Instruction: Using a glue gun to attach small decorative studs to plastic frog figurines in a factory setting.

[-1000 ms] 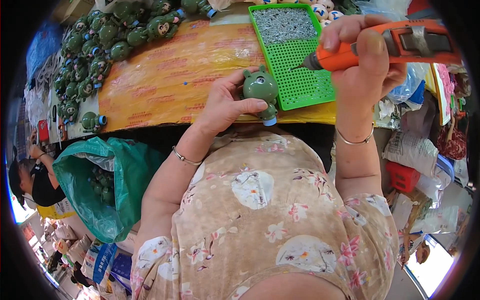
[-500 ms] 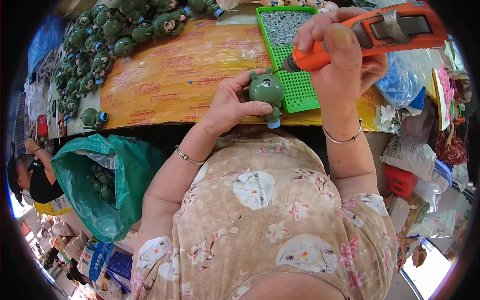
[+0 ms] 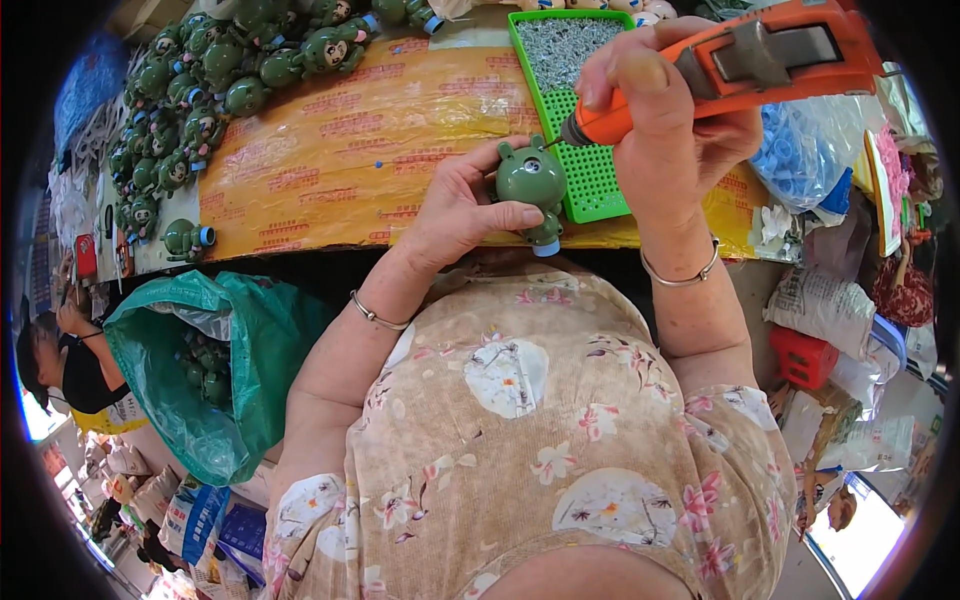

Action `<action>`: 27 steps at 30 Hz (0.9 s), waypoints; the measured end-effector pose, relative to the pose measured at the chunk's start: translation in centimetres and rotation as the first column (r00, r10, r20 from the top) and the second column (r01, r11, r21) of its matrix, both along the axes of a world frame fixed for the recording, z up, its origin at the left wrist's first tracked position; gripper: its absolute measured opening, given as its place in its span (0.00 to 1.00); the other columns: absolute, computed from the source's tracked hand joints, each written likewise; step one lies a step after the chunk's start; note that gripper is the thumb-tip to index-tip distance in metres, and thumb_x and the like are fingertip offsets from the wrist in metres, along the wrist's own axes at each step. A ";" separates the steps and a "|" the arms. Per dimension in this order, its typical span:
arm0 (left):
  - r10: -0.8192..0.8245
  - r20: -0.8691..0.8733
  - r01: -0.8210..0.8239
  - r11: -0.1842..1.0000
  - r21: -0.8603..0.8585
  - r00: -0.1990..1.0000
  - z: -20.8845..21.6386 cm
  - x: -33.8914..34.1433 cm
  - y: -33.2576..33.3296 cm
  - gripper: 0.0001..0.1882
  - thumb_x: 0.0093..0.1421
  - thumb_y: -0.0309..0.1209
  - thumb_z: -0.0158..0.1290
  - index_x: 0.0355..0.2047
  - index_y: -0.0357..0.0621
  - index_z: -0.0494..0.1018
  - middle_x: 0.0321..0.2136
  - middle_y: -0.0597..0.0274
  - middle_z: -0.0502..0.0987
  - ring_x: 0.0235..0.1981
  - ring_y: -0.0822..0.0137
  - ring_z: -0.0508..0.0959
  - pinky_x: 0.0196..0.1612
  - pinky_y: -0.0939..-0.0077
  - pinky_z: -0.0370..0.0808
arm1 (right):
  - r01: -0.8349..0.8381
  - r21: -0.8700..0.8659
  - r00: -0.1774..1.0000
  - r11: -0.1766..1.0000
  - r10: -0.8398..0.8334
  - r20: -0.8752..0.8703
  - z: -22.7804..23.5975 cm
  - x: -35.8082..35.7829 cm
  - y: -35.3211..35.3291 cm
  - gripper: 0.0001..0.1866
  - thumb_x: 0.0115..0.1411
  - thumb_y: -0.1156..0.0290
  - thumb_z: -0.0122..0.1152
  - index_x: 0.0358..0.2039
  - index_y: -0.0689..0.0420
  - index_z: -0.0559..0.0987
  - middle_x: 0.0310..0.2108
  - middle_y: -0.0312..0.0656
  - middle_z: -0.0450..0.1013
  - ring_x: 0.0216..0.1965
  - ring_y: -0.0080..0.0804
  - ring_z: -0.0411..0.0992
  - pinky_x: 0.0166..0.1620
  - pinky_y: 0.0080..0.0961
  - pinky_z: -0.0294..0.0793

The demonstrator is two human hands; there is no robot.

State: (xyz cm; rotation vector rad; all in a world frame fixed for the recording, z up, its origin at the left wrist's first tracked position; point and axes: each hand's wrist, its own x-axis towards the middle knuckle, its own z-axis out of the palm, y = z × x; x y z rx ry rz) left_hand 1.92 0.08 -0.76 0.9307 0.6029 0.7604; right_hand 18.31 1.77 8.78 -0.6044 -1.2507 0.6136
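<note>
My left hand (image 3: 462, 205) is wrapped round a green toy figure (image 3: 530, 182) with small round ears, an eye on its head and a pale blue base. It is held just above the table's near edge. My right hand (image 3: 665, 125) grips an orange power screwdriver (image 3: 760, 60). The driver's thin bit points left and down, and its tip meets the top of the figure's head beside one ear. Behind the figure lies a green tray (image 3: 600, 185) with a perforated bottom; small silvery screws (image 3: 570, 55) fill its far part.
Many green figures (image 3: 220, 60) are heaped at the table's far left, and a single figure (image 3: 187, 240) lies near the front left edge. A green sack (image 3: 225, 370) holding more figures hangs below. Blue parts in a plastic bag (image 3: 800, 150) lie right. Another person (image 3: 85, 370) sits far left.
My right hand and the screwdriver have shifted slightly left, with the bit still at the figure's head. The left hand and the figure have hardly moved.
</note>
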 end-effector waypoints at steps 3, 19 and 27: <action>-0.004 0.009 0.004 1.000 0.001 1.000 0.0 0.0 0.0 0.36 0.44 0.21 0.65 0.55 0.37 0.64 0.40 0.65 0.76 0.41 0.73 0.74 0.46 0.76 0.74 | 0.045 0.003 0.999 0.999 -0.045 0.014 -0.2 -0.4 -0.2 0.06 0.55 0.78 0.54 0.32 0.66 0.70 0.19 0.42 0.69 0.19 0.27 0.69 0.24 0.25 0.71; -0.038 0.028 0.039 0.998 -0.053 0.999 0.2 0.0 0.2 0.34 0.47 0.21 0.63 0.55 0.37 0.63 0.37 0.61 0.76 0.37 0.70 0.77 0.37 0.75 0.79 | -0.047 0.023 0.995 0.999 0.049 -0.084 -0.7 -0.2 -0.4 0.08 0.52 0.81 0.55 0.34 0.65 0.69 0.20 0.44 0.70 0.19 0.29 0.68 0.24 0.28 0.71; -0.037 0.041 0.039 0.998 -0.039 0.998 0.1 0.1 0.2 0.33 0.47 0.21 0.63 0.54 0.37 0.63 0.38 0.61 0.76 0.37 0.71 0.77 0.38 0.76 0.79 | -0.017 -0.002 0.998 1.000 0.017 -0.063 -0.7 -0.1 -0.4 0.09 0.52 0.80 0.56 0.34 0.64 0.69 0.20 0.43 0.70 0.19 0.29 0.69 0.24 0.28 0.71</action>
